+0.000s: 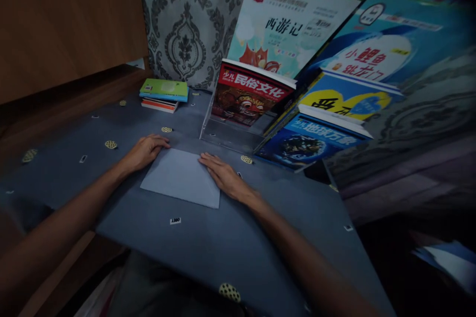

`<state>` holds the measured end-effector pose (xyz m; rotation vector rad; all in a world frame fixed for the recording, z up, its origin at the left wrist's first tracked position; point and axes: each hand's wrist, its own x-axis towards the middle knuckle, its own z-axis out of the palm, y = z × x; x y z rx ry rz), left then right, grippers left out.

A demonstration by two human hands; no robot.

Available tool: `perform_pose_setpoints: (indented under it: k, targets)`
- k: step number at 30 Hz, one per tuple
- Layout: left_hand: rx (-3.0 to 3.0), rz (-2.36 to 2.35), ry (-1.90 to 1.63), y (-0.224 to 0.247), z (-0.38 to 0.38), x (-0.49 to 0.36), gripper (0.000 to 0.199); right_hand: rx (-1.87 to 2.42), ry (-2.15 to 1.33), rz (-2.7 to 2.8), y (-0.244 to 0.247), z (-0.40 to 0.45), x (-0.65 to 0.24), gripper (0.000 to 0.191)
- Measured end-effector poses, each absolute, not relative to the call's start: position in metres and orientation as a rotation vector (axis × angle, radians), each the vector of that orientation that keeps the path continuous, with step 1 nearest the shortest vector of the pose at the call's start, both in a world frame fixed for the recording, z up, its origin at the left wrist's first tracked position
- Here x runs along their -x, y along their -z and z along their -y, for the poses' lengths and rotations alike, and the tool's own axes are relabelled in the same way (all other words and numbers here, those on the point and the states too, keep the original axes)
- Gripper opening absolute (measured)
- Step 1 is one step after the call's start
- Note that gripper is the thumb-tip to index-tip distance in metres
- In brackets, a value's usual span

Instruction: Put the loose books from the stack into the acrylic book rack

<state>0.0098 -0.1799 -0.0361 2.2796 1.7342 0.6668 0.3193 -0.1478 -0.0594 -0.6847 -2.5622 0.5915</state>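
Palm down, the left hand [146, 152] curls at a pale sheet [182, 178], its grip impossible to tell; the right hand [226, 176] lies flat, unclenched, at the far-right corner.

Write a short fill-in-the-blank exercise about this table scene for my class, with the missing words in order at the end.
1. The left hand is at the pale sheet's far left corner, the right hand near its far ____ corner.
2. In the picture, the small book stack lies to the ____ of the display rack.
3. The stack's top book has a ____ cover.

Missing words: right; left; green.
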Motion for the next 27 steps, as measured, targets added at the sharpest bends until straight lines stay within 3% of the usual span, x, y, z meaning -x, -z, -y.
perform_pose_setpoints:
  k: [9, 17, 27]
  targets:
    - [-2.487, -1.730, -0.571, 0.033, 0.191, -0.032, 0.036, 0.885, -0.489, 2.486, 0.068, 0.168, -0.363, 0.044]
    - [-2.655, -0.864, -0.339, 0.015, 0.250, -0.116, 0.034, 0.900, -0.479, 2.471, 0.063, 0.172, -0.365, 0.045]
    - [-2.773, -1.158, -0.262, 0.032, 0.197, -0.115, 0.042, 0.890, -0.463, 2.472, 0.062, 0.174, -0.365, 0.046]
